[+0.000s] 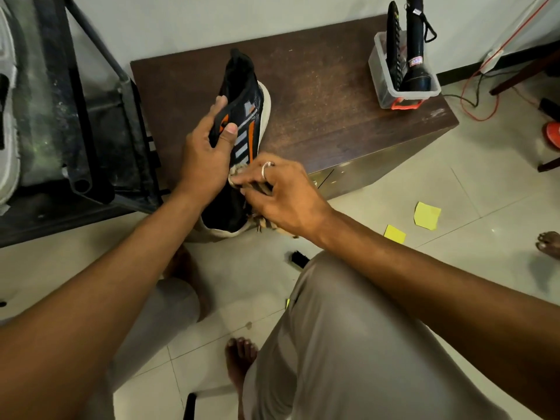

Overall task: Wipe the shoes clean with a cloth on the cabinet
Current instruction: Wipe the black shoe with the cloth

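Note:
A black sports shoe (247,98) with grey stripes, orange trim and a pale sole lies lengthwise over the front left edge of the dark brown cabinet (318,95). My left hand (203,153) grips its upper, thumb on the side and fingers over the tongue. My right hand (281,195), with a ring on one finger, holds a crumpled beige cloth (238,174) against the shoe's toe part. A frayed end of the cloth hangs below that hand. The toe is partly hidden by both hands.
A clear plastic box (394,83) with a black torch and a remote stands at the cabinet's back right. A dark metal rack (91,125) is on the left. A black brush (298,258), yellow paper scraps (426,215) and red cables (481,107) lie on the tiled floor.

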